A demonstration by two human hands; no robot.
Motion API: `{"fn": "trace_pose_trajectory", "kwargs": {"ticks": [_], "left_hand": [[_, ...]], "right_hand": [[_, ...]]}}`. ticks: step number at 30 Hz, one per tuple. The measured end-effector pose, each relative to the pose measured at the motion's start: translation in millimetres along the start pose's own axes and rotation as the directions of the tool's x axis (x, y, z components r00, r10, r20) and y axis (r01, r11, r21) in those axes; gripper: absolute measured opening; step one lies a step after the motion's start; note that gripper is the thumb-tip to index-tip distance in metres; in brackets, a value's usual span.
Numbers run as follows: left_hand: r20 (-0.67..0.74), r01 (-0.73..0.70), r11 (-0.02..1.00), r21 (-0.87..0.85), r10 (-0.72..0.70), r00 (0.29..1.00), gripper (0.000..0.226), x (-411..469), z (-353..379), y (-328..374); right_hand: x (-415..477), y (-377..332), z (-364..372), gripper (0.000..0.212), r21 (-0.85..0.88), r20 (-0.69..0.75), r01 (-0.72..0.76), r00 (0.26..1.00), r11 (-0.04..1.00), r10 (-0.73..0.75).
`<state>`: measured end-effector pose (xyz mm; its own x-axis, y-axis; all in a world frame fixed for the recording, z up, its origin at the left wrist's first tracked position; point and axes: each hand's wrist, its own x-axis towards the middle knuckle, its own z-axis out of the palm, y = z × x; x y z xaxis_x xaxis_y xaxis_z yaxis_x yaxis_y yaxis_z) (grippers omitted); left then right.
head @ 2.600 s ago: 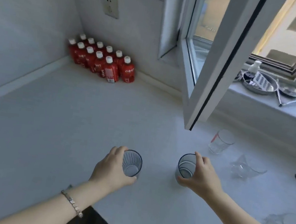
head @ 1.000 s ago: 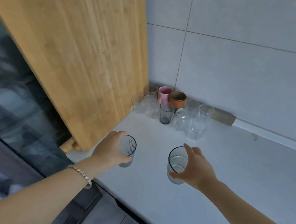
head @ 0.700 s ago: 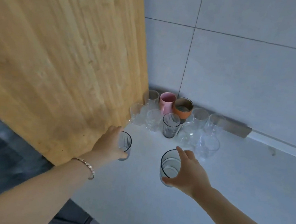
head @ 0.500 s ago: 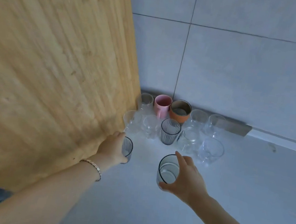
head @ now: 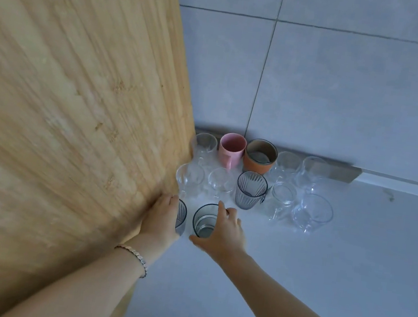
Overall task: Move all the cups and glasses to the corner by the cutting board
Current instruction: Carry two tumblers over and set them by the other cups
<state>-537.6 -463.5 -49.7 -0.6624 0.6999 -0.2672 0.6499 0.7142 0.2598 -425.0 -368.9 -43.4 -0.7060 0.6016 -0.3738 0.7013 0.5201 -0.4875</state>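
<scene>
My left hand (head: 161, 217) grips a ribbed grey glass (head: 181, 217), which stays mostly hidden behind the hand, right beside the big wooden cutting board (head: 75, 114). My right hand (head: 222, 233) holds a smooth grey glass (head: 203, 222) from its right side, close to the other one. Both glasses are low over the white counter (head: 306, 277), just in front of the cluster in the corner: a pink mug (head: 231, 149), an orange cup (head: 260, 155), a ribbed grey glass (head: 250, 189) and several clear glasses (head: 312, 211).
Grey tiled walls (head: 343, 96) close the corner behind the cups. The cutting board leans upright along the left. To the right of the cluster the white counter stretches away.
I turned from the window counter to the cutting-board corner carrying both glasses. Over the last second both hands moved forward and lower, and the two glasses came closer together near the cluster.
</scene>
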Motion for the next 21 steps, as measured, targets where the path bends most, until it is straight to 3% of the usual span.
{"fn": "trace_pose_trajectory", "kwargs": {"ticks": [5, 10, 12, 16, 19, 21], "left_hand": [[-0.033, -0.013, 0.999, -0.039, 0.011, 0.999, 0.070, 1, 5, -4], [0.011, -0.011, 1.000, -0.021, 0.011, 1.000, 0.074, 0, 2, -4], [0.047, -0.032, 0.999, 0.016, 0.031, 0.998, 0.075, 0, -5, 0], [-0.041, -0.141, 0.989, -0.036, 0.140, 0.989, 0.063, -9, -26, 31], [-0.115, -0.253, 0.964, -0.085, 0.243, 0.963, 0.051, -18, -31, 75], [-0.047, -0.300, 0.946, -0.122, 0.296, 0.954, 0.042, -27, -27, 120]], "right_hand": [[-2, -5, 17, 0.117, 0.123, -0.064, -0.013, 0.998, 0.992, 0.021], [-1, -4, 13, 0.121, 0.102, 0.008, -0.054, 0.999, 0.993, 0.053], [-4, 6, 3, 0.111, -0.020, 0.098, -0.067, 0.993, 0.998, 0.069], [-23, 50, -25, 0.056, -0.243, 0.248, -0.059, 0.961, 0.968, 0.121], [-49, 95, -48, 0.051, -0.243, 0.262, -0.135, 0.944, 0.961, 0.199], [-74, 129, -67, 0.052, -0.214, 0.244, -0.201, 0.937, 0.956, 0.252]]}}
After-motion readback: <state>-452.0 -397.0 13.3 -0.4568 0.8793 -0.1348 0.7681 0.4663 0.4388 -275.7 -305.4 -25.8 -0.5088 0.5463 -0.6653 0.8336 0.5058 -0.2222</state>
